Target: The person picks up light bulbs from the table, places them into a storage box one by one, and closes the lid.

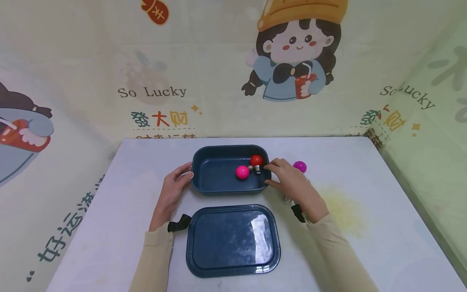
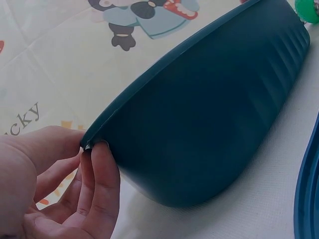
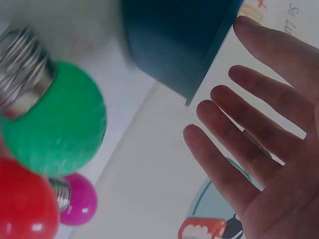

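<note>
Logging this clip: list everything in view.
Tub: one, dark blue, on table
Tray or lid: one, dark blue, nearest person
Pink bulb: one, pink, in tub
Red bulbs: two, red, one inside, one outside
Green bulb: one, green, right of tub
Purple bulb: one, purple, right of tub
Table: one, white, underneath
Printed backdrop: one, cream, around table
Wrist pieces: two, black, on wrists
Sleeves: two, beige, on forearms
Hands: two, bare, at tub's left and right ends

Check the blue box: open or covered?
Open: the blue box has a bare top, a pink bulb and a red bulb show inside, and the lid lies separately on the table.
</note>
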`<action>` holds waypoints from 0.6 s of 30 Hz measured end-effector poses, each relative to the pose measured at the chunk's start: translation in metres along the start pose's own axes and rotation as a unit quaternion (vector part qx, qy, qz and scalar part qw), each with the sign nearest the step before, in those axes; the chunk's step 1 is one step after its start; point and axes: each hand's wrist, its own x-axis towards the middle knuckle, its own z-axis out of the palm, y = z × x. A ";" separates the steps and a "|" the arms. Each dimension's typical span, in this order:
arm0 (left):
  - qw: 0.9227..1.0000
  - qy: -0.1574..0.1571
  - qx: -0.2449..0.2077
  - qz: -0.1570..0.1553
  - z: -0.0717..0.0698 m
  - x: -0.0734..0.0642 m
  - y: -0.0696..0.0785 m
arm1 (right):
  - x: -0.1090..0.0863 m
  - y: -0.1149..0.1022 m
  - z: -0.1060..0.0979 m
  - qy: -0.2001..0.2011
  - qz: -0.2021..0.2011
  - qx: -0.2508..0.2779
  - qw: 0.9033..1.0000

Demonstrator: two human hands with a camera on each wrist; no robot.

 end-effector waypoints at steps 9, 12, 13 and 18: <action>1.000 -0.001 0.005 0.009 0.000 -0.001 0.000 | -0.013 0.011 -0.002 -0.003 0.005 -0.006 1.000; 1.000 -0.003 0.009 0.008 -0.001 0.000 -0.001 | -0.017 0.016 -0.002 0.002 0.004 -0.007 1.000; 1.000 -0.002 0.009 0.007 -0.001 0.000 -0.002 | -0.018 0.017 -0.001 0.004 0.002 -0.007 1.000; 1.000 0.000 0.008 0.003 -0.001 0.000 -0.001 | -0.025 0.024 0.000 0.013 -0.003 -0.012 1.000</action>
